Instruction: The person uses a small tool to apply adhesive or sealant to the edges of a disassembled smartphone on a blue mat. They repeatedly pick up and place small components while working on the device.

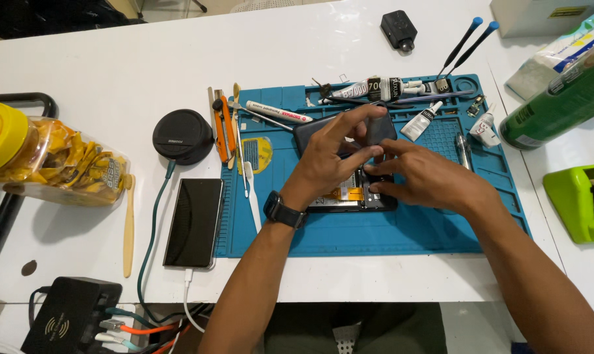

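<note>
On blue mat, left hand pinching dark panel, right hand gripping opened phone

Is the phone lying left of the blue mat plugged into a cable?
Yes: a white cable runs into the bottom end of the dark phone, which lies face up on the white table beside the blue mat.

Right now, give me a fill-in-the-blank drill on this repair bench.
1. The opened phone lies on a ____ mat.
2. The left hand has a black ____ on its wrist.
3. The intact phone off the mat's left edge has a ____ cable plugged in.
4. Both hands, the right hand too, work over the ____ phone.

Missing words: blue; watch; white; opened
</note>
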